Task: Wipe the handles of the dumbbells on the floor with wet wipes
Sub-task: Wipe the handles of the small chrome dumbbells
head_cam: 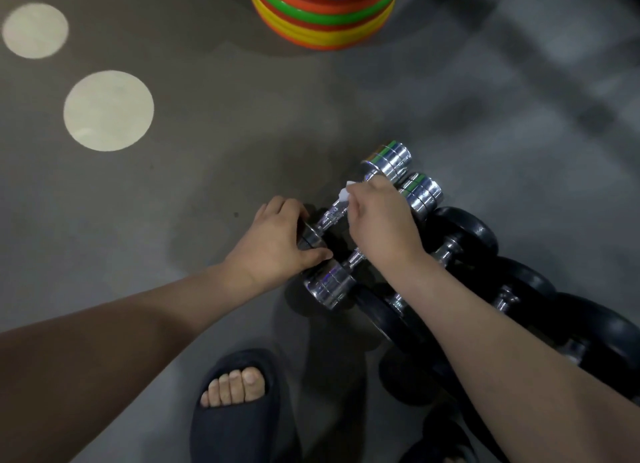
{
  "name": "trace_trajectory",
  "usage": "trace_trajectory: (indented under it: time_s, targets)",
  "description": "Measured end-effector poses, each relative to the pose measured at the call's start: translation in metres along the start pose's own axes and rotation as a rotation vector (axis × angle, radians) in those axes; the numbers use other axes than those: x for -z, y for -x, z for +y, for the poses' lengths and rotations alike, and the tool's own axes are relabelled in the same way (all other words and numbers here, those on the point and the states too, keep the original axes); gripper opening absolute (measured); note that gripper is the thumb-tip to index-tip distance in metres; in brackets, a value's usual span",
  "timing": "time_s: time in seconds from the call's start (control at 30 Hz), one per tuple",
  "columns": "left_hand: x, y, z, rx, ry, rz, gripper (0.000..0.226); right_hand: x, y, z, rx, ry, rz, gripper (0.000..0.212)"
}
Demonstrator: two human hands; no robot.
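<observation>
Two chrome dumbbells lie side by side on the grey floor. The far chrome dumbbell has its handle partly bare. My left hand grips its near end weight. My right hand holds a white wet wipe against the far dumbbell's handle, and only a small corner of the wipe shows. The near chrome dumbbell lies under my right wrist, which hides most of its handle.
Several black dumbbells lie in a row to the right of the chrome ones. A stack of coloured discs stands at the top. Pale round marks dot the floor at left. My foot in a dark slipper is below.
</observation>
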State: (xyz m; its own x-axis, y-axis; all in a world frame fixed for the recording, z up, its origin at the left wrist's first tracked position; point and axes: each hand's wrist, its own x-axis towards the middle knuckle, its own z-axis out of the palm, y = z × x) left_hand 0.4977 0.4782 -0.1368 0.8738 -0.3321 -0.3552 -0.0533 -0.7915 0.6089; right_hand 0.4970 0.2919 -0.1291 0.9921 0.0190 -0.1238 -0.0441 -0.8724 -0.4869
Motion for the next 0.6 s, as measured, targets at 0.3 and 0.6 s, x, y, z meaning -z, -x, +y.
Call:
trace_trajectory:
  time_s: [0.3,0.6]
  targets:
    - [0.0,0.008,0.0,-0.033,0.016,0.014,0.064,0.008,-0.003,0.008,-0.091,0.004,0.021,0.021]
    - [0.002,0.011,-0.004,-0.009,0.042,0.035,0.057,0.011,0.008,-0.002,-0.01,-0.028,-0.014,0.023]
